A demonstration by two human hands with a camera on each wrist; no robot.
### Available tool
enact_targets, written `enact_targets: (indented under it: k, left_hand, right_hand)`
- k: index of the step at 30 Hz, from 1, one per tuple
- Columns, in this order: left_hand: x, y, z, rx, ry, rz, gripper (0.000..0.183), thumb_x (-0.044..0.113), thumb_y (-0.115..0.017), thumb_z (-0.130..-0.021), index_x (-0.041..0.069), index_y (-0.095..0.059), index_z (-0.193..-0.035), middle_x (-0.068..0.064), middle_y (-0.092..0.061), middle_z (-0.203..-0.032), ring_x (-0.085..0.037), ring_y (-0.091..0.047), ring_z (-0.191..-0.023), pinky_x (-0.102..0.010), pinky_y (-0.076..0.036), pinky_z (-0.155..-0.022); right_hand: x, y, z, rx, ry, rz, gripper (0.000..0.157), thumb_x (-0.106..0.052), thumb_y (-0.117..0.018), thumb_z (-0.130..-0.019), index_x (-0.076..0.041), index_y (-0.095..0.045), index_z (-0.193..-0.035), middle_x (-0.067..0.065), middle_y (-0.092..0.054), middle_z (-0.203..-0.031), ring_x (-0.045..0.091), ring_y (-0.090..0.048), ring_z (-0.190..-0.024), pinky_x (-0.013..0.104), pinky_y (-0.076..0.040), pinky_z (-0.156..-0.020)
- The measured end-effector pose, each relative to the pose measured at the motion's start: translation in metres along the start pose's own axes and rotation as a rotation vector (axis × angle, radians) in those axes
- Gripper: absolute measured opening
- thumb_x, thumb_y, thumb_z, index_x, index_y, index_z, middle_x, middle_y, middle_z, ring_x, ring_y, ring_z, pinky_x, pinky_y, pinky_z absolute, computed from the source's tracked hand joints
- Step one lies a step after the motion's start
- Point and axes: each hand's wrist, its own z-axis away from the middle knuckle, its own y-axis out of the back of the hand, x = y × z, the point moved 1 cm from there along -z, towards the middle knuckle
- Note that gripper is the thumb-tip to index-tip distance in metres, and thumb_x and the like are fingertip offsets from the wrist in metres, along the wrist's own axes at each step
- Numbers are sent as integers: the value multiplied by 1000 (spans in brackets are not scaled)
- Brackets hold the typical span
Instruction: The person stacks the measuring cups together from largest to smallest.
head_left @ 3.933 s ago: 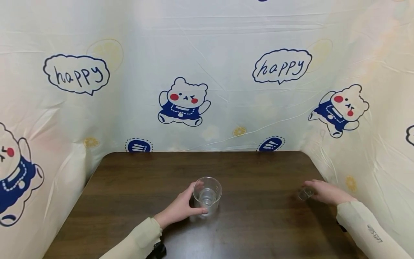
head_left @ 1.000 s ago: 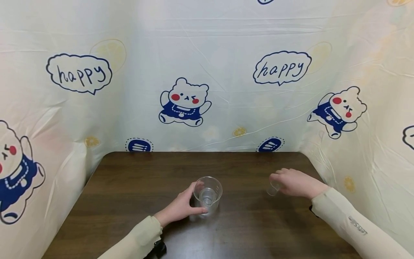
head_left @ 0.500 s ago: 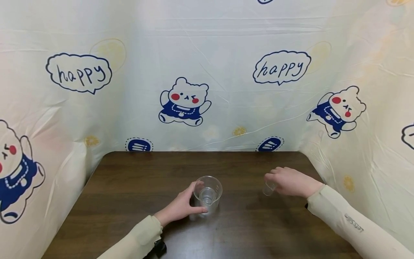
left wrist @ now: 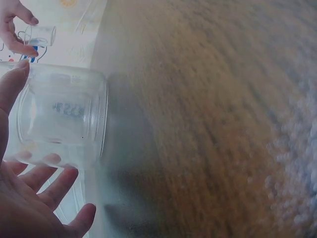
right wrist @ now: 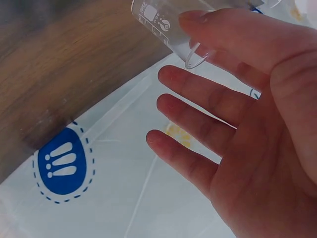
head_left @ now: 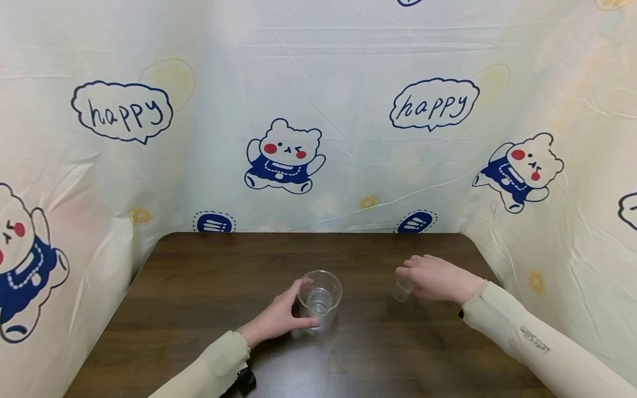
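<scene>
My left hand (head_left: 276,320) grips a large clear glass beaker (head_left: 335,310) standing upright on the table, thumb on the near side and fingers behind. A smaller glass beaker (head_left: 319,302) sits inside it; blurred print shows through the wall in the left wrist view. To the right, my right hand (head_left: 438,278) holds another small beaker (head_left: 401,289) from above. The right wrist view has white print on that small beaker (right wrist: 161,25), pinched by thumb and forefinger near its rim, other fingers extended. In the left wrist view this small beaker (left wrist: 42,35) hangs above the tabletop.
A dark brown wooden table (head_left: 199,276) lies under both hands. Pale curtain cloth (head_left: 348,138) printed with bears and "happy" bubbles encloses its back and sides. Table surface separates the two beakers that the hands hold.
From the right side of the table, my right hand has carried the small beaker leftward, closer to the large beaker. My left hand and the large beaker stay in place.
</scene>
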Motion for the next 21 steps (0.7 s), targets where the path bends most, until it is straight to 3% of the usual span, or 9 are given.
enact_targets:
  k: [21]
  left_hand:
    - [0, 0, 0, 4, 1, -8, 90, 37, -89, -83, 14, -39, -154, -2, -50, -155, -25, -50, -139, -55, -38, -113]
  right_hand:
    - [-23, 26, -34, 101, 132, 124, 35, -8, -87, -78, -17, -71, -108, -3, -72, -100, 20, -67, -97, 36, -54, -78]
